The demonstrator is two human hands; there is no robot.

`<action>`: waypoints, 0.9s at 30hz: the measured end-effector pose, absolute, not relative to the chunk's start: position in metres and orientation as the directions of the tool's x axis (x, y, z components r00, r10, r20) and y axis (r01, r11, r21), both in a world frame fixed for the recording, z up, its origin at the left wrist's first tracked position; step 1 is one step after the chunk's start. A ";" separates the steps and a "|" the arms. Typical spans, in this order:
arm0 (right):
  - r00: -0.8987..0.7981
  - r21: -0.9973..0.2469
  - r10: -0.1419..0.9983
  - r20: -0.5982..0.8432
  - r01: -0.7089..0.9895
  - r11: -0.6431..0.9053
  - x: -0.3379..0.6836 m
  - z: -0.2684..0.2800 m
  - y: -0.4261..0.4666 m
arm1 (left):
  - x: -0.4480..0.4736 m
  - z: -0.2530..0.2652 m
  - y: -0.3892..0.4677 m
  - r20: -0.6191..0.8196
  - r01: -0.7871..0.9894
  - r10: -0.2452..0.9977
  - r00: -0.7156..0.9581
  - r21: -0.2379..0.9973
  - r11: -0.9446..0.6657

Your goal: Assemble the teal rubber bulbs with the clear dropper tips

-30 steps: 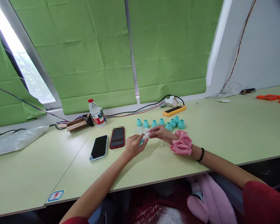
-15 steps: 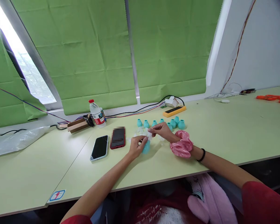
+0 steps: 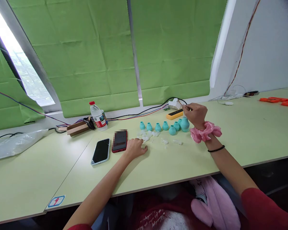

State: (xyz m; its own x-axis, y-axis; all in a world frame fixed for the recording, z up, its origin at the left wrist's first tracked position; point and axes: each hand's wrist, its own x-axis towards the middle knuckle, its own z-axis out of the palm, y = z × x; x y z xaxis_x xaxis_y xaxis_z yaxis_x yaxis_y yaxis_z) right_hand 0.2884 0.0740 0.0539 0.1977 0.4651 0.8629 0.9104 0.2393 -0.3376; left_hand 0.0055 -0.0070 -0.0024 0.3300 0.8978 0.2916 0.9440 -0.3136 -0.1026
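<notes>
My left hand (image 3: pixel 135 148) rests on the table, thumb and fingers apart, beside a loose pile of small translucent plastic pieces (image 3: pixel 148 134). My right hand (image 3: pixel 196 114) is raised over the right end of a group of small teal vase-shaped pieces. Its fingers are pinched just above a larger-looking teal vase (image 3: pixel 185 124), with something pale and translucent at the vase's neck; what exactly the fingertips grip is unclear. Several more teal vases stand in a row, among them one at the front (image 3: pixel 172 130). A clear plastic tube (image 3: pixel 177 142) lies nearer me.
Two phones, one white-edged (image 3: pixel 100 152) and one red-cased (image 3: pixel 120 140), lie left of my left hand. Behind them stand a water bottle (image 3: pixel 98 116) and an open cardboard box (image 3: pixel 77 128). A yellow-black bar (image 3: pixel 174 114) and cables lie along the wall.
My right hand has moved right and away from my left, to the end of the vase group. The teal vase under my left hand is gone from there; that hand has let go and lowered.
</notes>
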 end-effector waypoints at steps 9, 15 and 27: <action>0.529 -0.521 0.494 0.690 0.837 -0.169 0.340 0.046 0.100 | 0.003 -0.007 -0.002 0.217 0.907 0.881 0.421 -0.105 -0.407; 0.599 -0.570 0.553 0.579 0.783 -0.251 0.354 0.032 0.114 | 0.002 -0.008 -0.001 0.238 0.895 0.865 0.442 -0.061 -0.441; 0.493 -0.507 0.545 0.678 0.851 -0.140 0.351 0.013 0.128 | 0.003 -0.010 -0.002 0.271 0.892 0.858 0.437 -0.006 -0.452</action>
State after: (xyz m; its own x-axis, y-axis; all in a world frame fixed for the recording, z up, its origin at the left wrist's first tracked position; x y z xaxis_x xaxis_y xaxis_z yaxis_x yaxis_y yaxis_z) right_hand 0.3510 0.1275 0.0133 0.4933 0.5450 0.6780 0.8508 -0.1400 -0.5065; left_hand 0.0029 -0.0021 -0.0096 0.4367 0.8577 0.2713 0.8919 -0.4521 -0.0064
